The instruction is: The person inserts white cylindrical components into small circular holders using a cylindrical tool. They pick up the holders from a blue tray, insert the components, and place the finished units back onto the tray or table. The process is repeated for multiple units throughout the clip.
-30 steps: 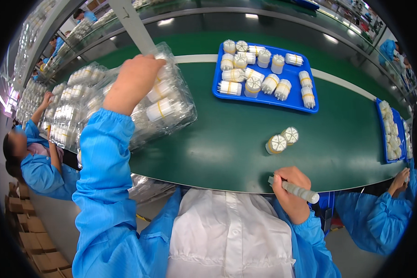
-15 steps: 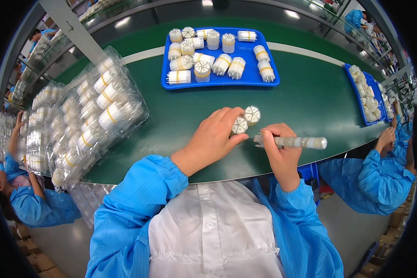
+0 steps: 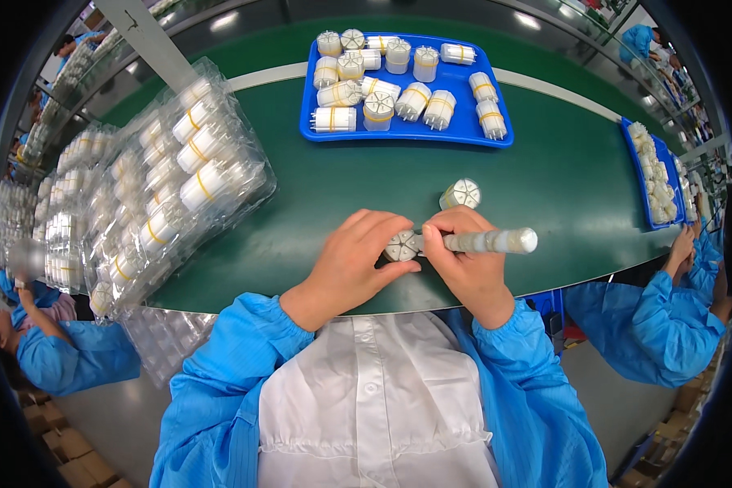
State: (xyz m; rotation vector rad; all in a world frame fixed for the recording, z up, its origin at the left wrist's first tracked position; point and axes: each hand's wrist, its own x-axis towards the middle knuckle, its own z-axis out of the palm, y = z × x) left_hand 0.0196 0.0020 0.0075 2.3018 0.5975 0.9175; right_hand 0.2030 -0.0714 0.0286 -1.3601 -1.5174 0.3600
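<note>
My left hand (image 3: 342, 264) curls its fingers and thumb around a white round cylinder (image 3: 402, 246) whose top is split into wedge-shaped segments. In my right hand (image 3: 470, 272) is a hand tool with a thick, pale, banded handle (image 3: 504, 241) pointing right. Its tip end meets the right edge of the held cylinder's top; my fingers partly cover it, so its exact kind cannot be told. Just beyond my right hand a second white segmented cylinder (image 3: 461, 195) stands upright on the green table, apart from both hands.
A blue tray (image 3: 407, 140) of white cylinders with yellow bands lies beyond my hands. Stacked clear plastic trays (image 3: 252, 175) with more cylinders rise at the left. Another blue tray (image 3: 651, 213) sits far right. People in blue sleeves work at both sides.
My left hand has drawn its cylinder nearer and away from the standing one. My right hand has moved left, bringing the tool's tip from a gap away to the held cylinder.
</note>
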